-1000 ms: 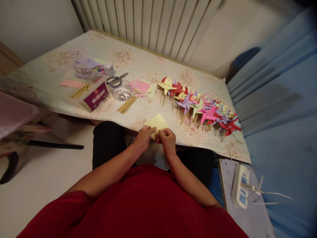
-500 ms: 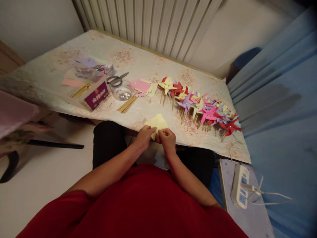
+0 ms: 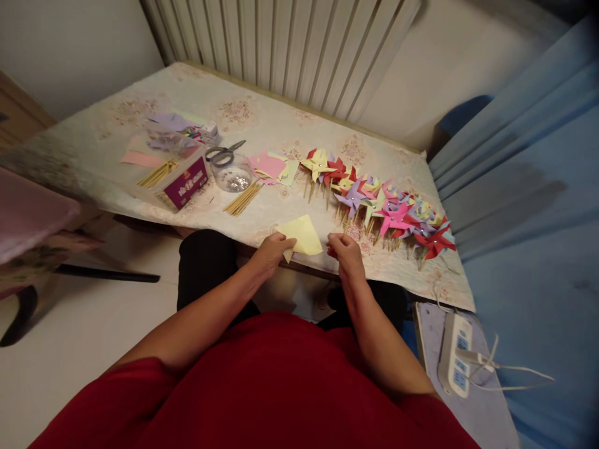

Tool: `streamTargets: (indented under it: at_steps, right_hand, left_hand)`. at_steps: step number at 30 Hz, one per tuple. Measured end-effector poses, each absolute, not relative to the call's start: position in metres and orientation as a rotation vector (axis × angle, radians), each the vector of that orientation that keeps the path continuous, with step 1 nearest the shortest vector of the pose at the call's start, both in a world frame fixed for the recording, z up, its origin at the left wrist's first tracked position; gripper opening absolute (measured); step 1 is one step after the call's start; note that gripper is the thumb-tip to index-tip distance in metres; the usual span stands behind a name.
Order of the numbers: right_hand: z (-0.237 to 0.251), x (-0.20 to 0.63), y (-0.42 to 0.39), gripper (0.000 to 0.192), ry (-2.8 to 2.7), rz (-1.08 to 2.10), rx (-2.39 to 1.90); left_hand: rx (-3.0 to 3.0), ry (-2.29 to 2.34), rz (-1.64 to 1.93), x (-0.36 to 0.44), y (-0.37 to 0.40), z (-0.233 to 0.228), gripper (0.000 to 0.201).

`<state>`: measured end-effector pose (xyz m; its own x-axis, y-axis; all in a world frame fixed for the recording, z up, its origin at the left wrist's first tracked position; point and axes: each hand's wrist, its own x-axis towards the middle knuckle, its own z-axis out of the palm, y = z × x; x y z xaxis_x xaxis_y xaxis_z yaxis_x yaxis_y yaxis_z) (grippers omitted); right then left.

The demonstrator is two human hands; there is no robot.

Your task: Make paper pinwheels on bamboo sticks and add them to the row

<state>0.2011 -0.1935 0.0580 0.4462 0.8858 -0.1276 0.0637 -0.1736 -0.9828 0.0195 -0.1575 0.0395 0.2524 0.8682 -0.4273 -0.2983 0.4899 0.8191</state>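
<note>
My left hand [image 3: 270, 252] pinches the near corner of a folded yellow paper sheet [image 3: 302, 234] at the table's front edge. A short way to the right of the sheet, my right hand [image 3: 345, 251] hovers over the table with its fingers curled together; I see nothing in it. Beyond both hands a row of several finished paper pinwheels [image 3: 379, 202] on wooden sticks lies across the patterned tablecloth [image 3: 262, 121].
Loose wooden sticks [image 3: 242, 199], a clear dish of small silver pieces [image 3: 233, 178], scissors [image 3: 223, 152], pink and yellow paper squares [image 3: 270, 166] and a purple box [image 3: 180, 181] lie left of centre. A white power strip [image 3: 453, 353] sits on a stool at the right, by a blue bed.
My right hand has let go of the yellow sheet and moved right, away from it. The left hand still holds the sheet, which shifted slightly.
</note>
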Motion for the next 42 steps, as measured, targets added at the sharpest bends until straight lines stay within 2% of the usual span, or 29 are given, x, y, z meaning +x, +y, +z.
streamTargets:
  at_steps: [4, 9, 20, 26, 34, 42]
  right_hand:
    - [0.059, 0.199, -0.188, 0.035, -0.879, 1.308, -1.432]
    - [0.062, 0.188, -0.186, 0.036, -0.937, 1.469, -1.325]
    - [0.056, 0.18, -0.183, 0.034, -0.844, 1.436, -1.387]
    - [0.046, 0.184, -0.181, 0.036, -0.929, 1.354, -1.433]
    - [0.045, 0.179, -0.183, 0.03, -0.801, 1.416, -1.26]
    - [0.039, 0.172, -0.175, 0.03, -0.591, 1.23, -1.143]
  left_hand:
    - [0.744, 0.98, 0.785, 0.02, -0.155, 0.049, 0.015]
    - [0.779, 0.886, 0.727, 0.019, -0.151, 0.059, 0.014]
    - [1.165, 0.992, 0.599, 0.022, -0.144, 0.065, 0.002]
    - [1.234, 1.092, 0.607, 0.023, -0.143, 0.072, 0.011]
    - [0.837, 0.806, 0.559, 0.017, -0.142, 0.064, 0.01]
    - [0.356, 0.69, 0.68, 0.013, -0.155, 0.038, 0.029]
